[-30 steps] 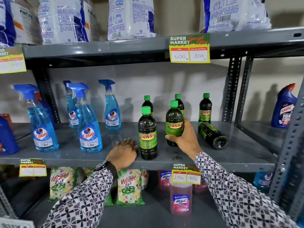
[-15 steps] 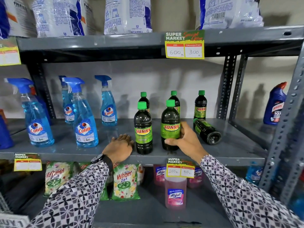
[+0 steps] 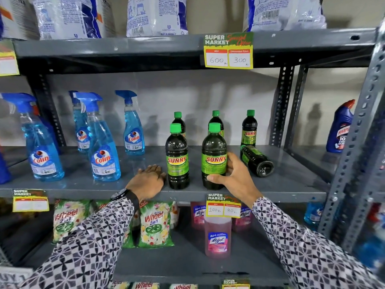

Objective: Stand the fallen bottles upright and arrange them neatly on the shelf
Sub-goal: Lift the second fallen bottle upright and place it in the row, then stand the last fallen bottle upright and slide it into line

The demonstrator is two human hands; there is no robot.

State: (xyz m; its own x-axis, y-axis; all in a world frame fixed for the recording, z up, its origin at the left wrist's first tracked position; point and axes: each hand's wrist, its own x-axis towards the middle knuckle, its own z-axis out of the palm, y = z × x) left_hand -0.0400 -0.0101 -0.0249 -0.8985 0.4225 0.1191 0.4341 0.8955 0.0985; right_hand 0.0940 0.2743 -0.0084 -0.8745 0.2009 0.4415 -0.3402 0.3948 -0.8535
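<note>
Dark Sunny bottles with green caps stand on the grey middle shelf (image 3: 291, 184). My right hand (image 3: 235, 176) grips the front right Sunny bottle (image 3: 214, 157), which stands upright near the shelf's front edge. Another upright bottle (image 3: 177, 159) stands just left of it. My left hand (image 3: 149, 180) rests flat on the shelf beside that bottle, holding nothing. Three more bottles stand at the back, the rightmost one (image 3: 249, 130) in plain sight. One fallen bottle (image 3: 257, 161) lies on its side to the right of my right hand, its base toward me.
Blue Colin spray bottles (image 3: 104, 147) stand on the left of the same shelf. A blue Harpic bottle (image 3: 339, 130) stands in the right bay. Detergent bags fill the top shelf. Wheel packets (image 3: 155, 224) and a pink Lizol bottle (image 3: 217, 236) sit below.
My right hand has drawn the held bottle toward the shelf's front edge, level with the front left bottle. The left hand has stayed flat on the shelf.
</note>
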